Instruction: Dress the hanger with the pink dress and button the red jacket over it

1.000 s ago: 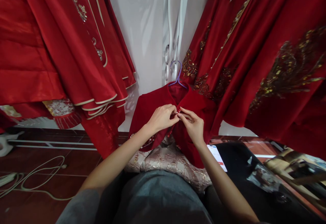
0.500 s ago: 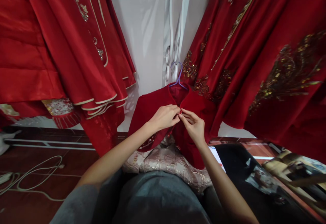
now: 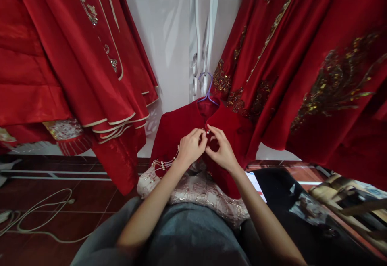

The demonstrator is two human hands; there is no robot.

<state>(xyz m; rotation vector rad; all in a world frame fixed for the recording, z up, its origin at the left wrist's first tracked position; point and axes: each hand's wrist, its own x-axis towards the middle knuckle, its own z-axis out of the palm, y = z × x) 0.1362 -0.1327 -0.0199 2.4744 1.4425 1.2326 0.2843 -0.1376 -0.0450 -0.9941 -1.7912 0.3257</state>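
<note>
A red jacket (image 3: 175,124) hangs on a purple hanger (image 3: 208,93), its front towards me. My left hand (image 3: 192,148) is closed at the front opening below the collar, thumb and index finger pinching the jacket's edge. Opposite it, my right hand (image 3: 223,149) has thumb and index finger apart. The index fingertip touches the jacket near a small shiny bead-like fastener (image 3: 208,131). Strings of pale beads (image 3: 163,164) dangle on the jacket's left side. Pale pink patterned cloth (image 3: 193,191) with shiny threads lies below, over my lap.
Red garments (image 3: 99,72) with cream piping hang at left. More red garments (image 3: 302,76) with gold embroidery hang at right. Behind stands a white cabinet (image 3: 157,28). A phone (image 3: 255,185) lies on a black surface (image 3: 278,213) at right; a white cable (image 3: 45,201) loops over the floor.
My right thumb and index finger have parted from their pinch at the fastener. My left hand and forearm have turned more upright, and the bead strings now show. The view has shifted slightly.
</note>
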